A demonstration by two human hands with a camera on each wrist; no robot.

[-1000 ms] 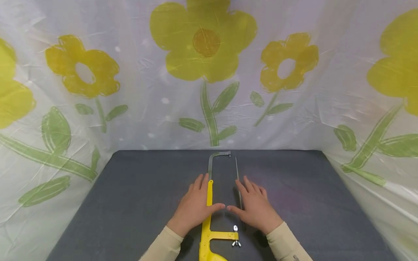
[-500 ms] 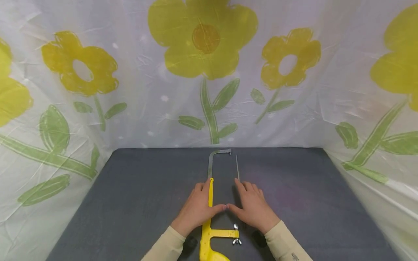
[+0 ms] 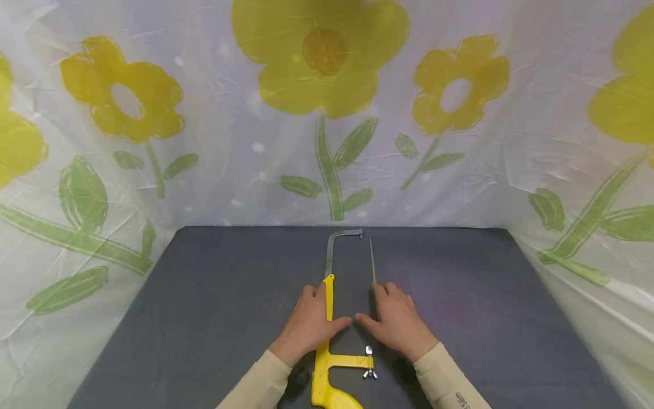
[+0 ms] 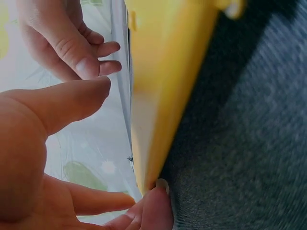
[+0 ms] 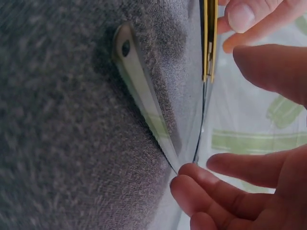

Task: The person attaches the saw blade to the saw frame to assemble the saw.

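Observation:
A yellow hacksaw frame point(image 3: 322, 363) with a silver front bow lies lengthwise on the dark table, bare of its blade. My left hand point(image 3: 305, 328) is over it, thumb stretched across the yellow bar. In the left wrist view, the fingertips point(image 4: 160, 203) meet the lower edge of the frame point(image 4: 163, 81); the thumb stays apart. To the right lies the loose hacksaw blade point(image 3: 372, 258), partly hidden beneath my right hand point(image 3: 401, 324). The right wrist view has the blade point(image 5: 146, 98) with its holed end near and my fingertips point(image 5: 184, 191) by its far part; contact is unclear.
A wing nut point(image 3: 370, 374) and pin sit on the frame's short yellow arm. The dark cloth-covered table point(image 3: 485, 295) stretches to both sides. Behind and beside it hangs a white curtain point(image 3: 219, 187) with yellow flowers.
The fingers of both hands have drawn slightly back toward me and bent downward, the left at the frame, the right over the blade. The head view has tilted a little; frame and blade lie where they were.

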